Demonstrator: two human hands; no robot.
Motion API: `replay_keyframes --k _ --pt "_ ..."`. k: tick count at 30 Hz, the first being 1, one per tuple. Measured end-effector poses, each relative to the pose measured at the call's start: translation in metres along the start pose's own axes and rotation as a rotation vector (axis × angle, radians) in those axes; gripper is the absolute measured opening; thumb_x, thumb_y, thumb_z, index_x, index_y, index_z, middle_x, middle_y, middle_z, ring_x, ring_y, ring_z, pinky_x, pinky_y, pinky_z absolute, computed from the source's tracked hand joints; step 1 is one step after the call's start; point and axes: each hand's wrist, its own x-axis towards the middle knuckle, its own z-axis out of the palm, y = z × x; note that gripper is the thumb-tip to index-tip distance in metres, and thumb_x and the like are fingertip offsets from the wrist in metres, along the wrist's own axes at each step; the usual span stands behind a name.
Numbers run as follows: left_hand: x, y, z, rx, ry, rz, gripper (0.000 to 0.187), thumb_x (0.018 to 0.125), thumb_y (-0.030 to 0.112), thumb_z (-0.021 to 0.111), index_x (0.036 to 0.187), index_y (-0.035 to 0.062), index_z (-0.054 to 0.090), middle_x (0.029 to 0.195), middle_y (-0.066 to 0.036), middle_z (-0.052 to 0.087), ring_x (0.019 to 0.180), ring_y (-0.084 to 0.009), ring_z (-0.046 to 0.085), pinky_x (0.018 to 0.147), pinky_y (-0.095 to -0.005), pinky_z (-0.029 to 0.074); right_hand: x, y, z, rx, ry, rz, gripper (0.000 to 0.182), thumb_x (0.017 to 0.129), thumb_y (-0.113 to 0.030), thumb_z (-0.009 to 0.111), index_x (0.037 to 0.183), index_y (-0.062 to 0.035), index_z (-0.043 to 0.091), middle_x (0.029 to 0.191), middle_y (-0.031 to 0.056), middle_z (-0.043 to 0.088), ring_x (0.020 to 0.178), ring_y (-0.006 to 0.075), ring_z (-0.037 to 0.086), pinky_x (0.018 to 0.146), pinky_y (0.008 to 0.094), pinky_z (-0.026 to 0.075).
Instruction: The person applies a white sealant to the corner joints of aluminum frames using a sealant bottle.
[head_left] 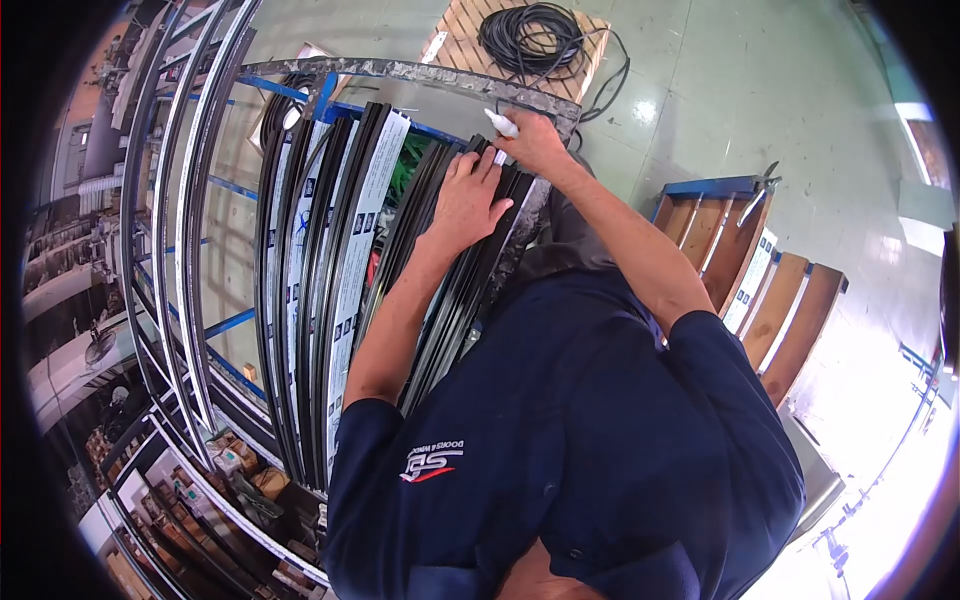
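Note:
My left hand [468,203] lies over the upper ends of several long black profiles [452,312]. Its fingers are stretched and its thumb points out to the right. Just to the upper right, my right hand [535,143] is closed around a small white bottle [503,124] with a narrow tip, which points up and left. A small white piece shows between the two hands, close to my left fingertips; I cannot make out what it is. My right fingertips are partly hidden beside the profile ends.
More black profiles with printed white strips [360,215] stand left of my hands in a blue-framed rack [232,322]. A worn rail [420,72] crosses behind. Beyond it, coiled black cable [530,40] lies on a wooden pallet [450,40]. A slatted wooden stand [785,310] is at right.

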Motion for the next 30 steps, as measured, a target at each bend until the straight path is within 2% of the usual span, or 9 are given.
replay_keyframes --k 5,10,14,20,23,26,27,30 --pt "-0.005 0.0 0.005 -0.006 0.046 0.0 0.062 0.09 0.037 0.074 0.135 -0.0044 0.06 0.151 -0.023 0.052 0.135 -0.0419 0.046 0.12 -0.0538 0.033 -0.004 -0.006 0.008 0.005 0.024 0.029 0.036 0.086 -0.025 0.077 0.115 -0.0045 0.072 0.099 0.0229 0.075 0.095 0.0424 0.073 0.086 0.0505 0.058" --pt "-0.014 0.004 0.014 -0.07 0.107 -0.035 0.068 0.093 0.037 0.071 0.143 -0.0046 0.054 0.154 -0.023 0.05 0.14 -0.0428 0.043 0.122 -0.0551 0.03 -0.009 -0.009 0.007 0.019 0.063 -0.006 0.033 0.087 -0.022 0.076 0.114 -0.0034 0.071 0.099 0.0243 0.075 0.095 0.0435 0.072 0.085 0.0504 0.058" --pt "-0.028 0.01 0.014 -0.098 0.123 -0.087 0.074 0.096 0.037 0.067 0.153 -0.0038 0.043 0.156 -0.022 0.049 0.146 -0.0423 0.04 0.124 -0.0557 0.028 -0.007 -0.005 0.008 -0.021 0.07 -0.051 0.037 0.087 -0.022 0.077 0.118 -0.0017 0.071 0.1 0.0252 0.075 0.096 0.0431 0.073 0.086 0.049 0.059" --pt "-0.066 0.02 0.008 -0.2 0.101 -0.219 0.075 0.098 0.036 0.066 0.158 -0.0015 0.038 0.149 -0.023 0.055 0.148 -0.042 0.039 0.126 -0.0556 0.025 -0.008 -0.009 0.004 -0.012 0.028 -0.019 0.044 0.085 -0.021 0.079 0.123 -0.0004 0.07 0.103 0.0267 0.074 0.097 0.0429 0.073 0.087 0.0478 0.059" --pt "-0.07 0.025 0.001 -0.182 0.179 -0.242 0.07 0.094 0.029 0.071 0.152 -0.001 0.046 0.137 -0.02 0.064 0.142 -0.0406 0.045 0.121 -0.0542 0.033 -0.008 -0.007 0.004 -0.01 0.037 -0.03 0.042 0.085 -0.021 0.08 0.12 -0.0002 0.07 0.102 0.0264 0.074 0.097 0.0427 0.073 0.086 0.0476 0.059" --pt "-0.061 0.014 -0.001 -0.406 0.23 -0.347 0.056 0.094 0.026 0.072 0.143 0.0032 0.06 0.131 -0.022 0.066 0.129 -0.0414 0.056 0.112 -0.0542 0.041 -0.008 -0.008 0.004 -0.006 0.044 -0.052 0.04 0.084 -0.021 0.08 0.117 -0.0005 0.07 0.101 0.0263 0.074 0.096 0.0427 0.073 0.085 0.0477 0.059" --pt "-0.052 0.012 -0.008 -0.407 0.295 -0.395 0.043 0.09 0.019 0.076 0.13 0.003 0.07 0.125 -0.018 0.069 0.113 -0.0382 0.064 0.098 -0.0494 0.051 -0.008 -0.007 0.003 -0.005 0.028 -0.05 0.039 0.084 -0.021 0.08 0.116 -0.0008 0.07 0.1 0.0262 0.074 0.095 0.0429 0.073 0.084 0.0479 0.059" --pt "-0.02 -0.011 0.011 -0.308 0.502 -0.342 0.038 0.088 0.015 0.077 0.123 0.0021 0.072 0.119 -0.016 0.07 0.104 -0.0359 0.067 0.091 -0.0445 0.054 -0.007 -0.009 0.004 0.001 0.038 -0.053 0.037 0.084 -0.02 0.081 0.113 -0.0015 0.07 0.098 0.0257 0.074 0.093 0.0432 0.073 0.081 0.0483 0.058"
